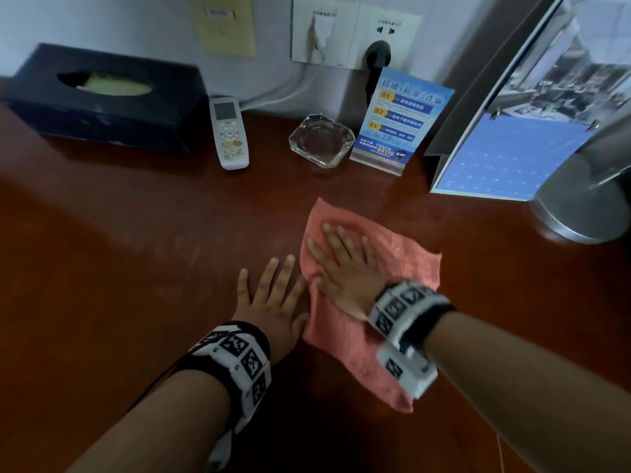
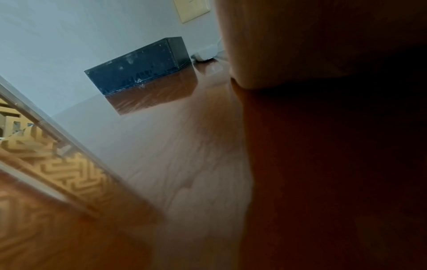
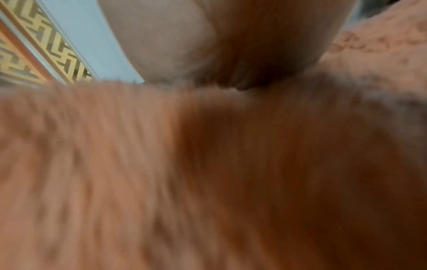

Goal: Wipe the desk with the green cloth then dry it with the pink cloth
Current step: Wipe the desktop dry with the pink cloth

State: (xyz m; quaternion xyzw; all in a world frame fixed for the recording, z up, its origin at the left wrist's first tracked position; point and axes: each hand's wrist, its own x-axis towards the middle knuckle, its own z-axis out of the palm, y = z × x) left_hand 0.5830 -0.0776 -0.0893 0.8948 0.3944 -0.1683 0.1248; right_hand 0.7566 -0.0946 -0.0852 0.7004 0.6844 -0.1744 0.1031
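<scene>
The right hand [image 1: 343, 268] lies palm down with its fingers [image 1: 336, 237] straight and spread, pressing flat on the pink cloth [image 1: 403, 254], gripping nothing. The cloth is spread on the desk [image 1: 136, 250] a little right of the middle, one corner pointing toward the back wall and another trailing toward the near edge under the right wrist band [image 1: 406, 322]. From the right wrist camera the cloth [image 3: 138, 164] fills nearly the whole picture as a blurred pink nap, with the heel of the hand [image 3: 196, 45] bearing down on it. Just beside it, the left hand [image 1: 273, 298] rests flat on the bare wood, fingers [image 1: 283, 271] straight and slightly parted, holding nothing; its thumb side lies against the cloth's left edge (whether it actually touches I can't make out). The left wrist band [image 1: 235, 363] carries the same black-and-white squares. Further out, along the wall, stand a dark tissue box [image 1: 102, 97] at the left, a white remote [image 1: 229, 133] beside it, a glass ashtray [image 1: 321, 139], and an upright blue card [image 1: 397, 121]. A blue folder [image 1: 505, 155] and a round metal base [image 1: 577, 206] sit at the right. The left wrist camera shows the tissue box [image 2: 138, 67] reflected in the glossy desk [image 2: 173, 155].
</scene>
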